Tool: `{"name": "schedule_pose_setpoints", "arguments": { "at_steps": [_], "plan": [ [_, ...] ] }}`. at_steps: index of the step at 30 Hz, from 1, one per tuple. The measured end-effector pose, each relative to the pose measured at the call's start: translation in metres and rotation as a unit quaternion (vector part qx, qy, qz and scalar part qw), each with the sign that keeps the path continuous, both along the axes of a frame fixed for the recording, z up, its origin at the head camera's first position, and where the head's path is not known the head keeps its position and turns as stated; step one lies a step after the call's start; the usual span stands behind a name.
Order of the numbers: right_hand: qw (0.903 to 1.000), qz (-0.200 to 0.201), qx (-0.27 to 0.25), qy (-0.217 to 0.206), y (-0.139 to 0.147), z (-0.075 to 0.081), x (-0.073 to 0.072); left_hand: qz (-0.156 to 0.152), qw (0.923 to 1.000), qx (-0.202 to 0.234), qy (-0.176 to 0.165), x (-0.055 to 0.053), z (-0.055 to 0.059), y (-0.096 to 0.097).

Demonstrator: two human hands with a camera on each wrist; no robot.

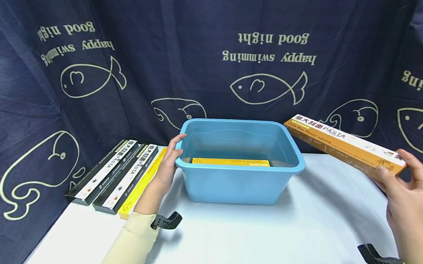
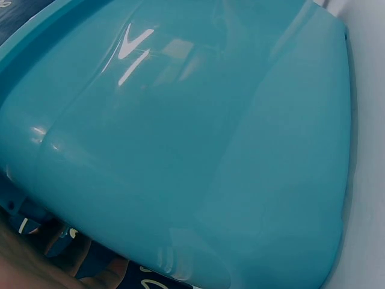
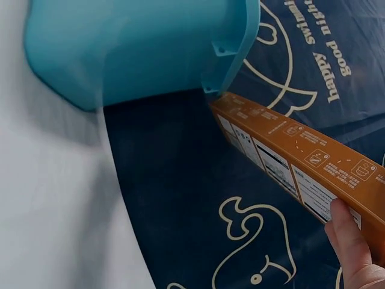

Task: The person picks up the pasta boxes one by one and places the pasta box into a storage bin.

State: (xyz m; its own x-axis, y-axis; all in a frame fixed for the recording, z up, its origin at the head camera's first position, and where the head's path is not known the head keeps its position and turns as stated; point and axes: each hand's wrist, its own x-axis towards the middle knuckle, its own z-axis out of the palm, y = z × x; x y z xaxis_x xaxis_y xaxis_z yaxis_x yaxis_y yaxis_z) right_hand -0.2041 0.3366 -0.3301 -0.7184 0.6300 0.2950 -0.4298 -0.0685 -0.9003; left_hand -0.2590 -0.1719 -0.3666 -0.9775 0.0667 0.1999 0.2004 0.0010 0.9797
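Note:
A blue plastic bin (image 1: 233,186) stands on the table, and a yellow pasta box (image 1: 231,162) lies inside along its near wall. My left hand (image 1: 166,165) grips the bin's left rim, fingertips curled over the edge; the left wrist view is mostly filled by the bin's side (image 2: 192,144). An orange and white pasta box (image 1: 343,143), labelled crab roe flavor sauce, is pinched at its right end between the thumb and fingers of my right hand (image 1: 410,187). It is held up tilted, its far end close to the bin's right rim, as the orange box (image 3: 301,150) also shows in the right wrist view.
Left of the bin, two black and white pasta boxes (image 1: 102,171) (image 1: 127,179) and a yellow one (image 1: 143,184) lie side by side on the white tabletop (image 1: 244,240). A dark blue curtain (image 1: 200,82) with fish drawings hangs behind and at both sides.

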Motion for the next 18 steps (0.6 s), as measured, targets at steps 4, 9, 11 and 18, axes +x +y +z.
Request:
{"name": "schedule_pose_setpoints", "arguments": {
  "at_steps": [4, 9, 11, 18],
  "plan": [
    [0.9995, 0.01, -0.015, 0.025, -0.0035, 0.0016, -0.0018, 0.003, 1.0, 0.0, -0.001, 0.0006, 0.0001, -0.0002],
    [0.9976, 0.02, -0.027, 0.061, -0.0067, 0.0022, -0.0022, 0.003, 1.0, -0.002, 0.0, 0.0003, -0.0004, -0.0007],
    [0.997, 0.023, -0.027, 0.069, -0.0073, 0.0024, -0.002, 0.002, 1.0, -0.002, 0.001, -0.0002, -0.001, -0.001],
    [0.9975, 0.027, -0.017, 0.063, -0.0076, 0.0053, -0.003, 0.002, 1.0, -0.001, 0.002, -0.0016, -0.0022, -0.0013]
  ]
}}
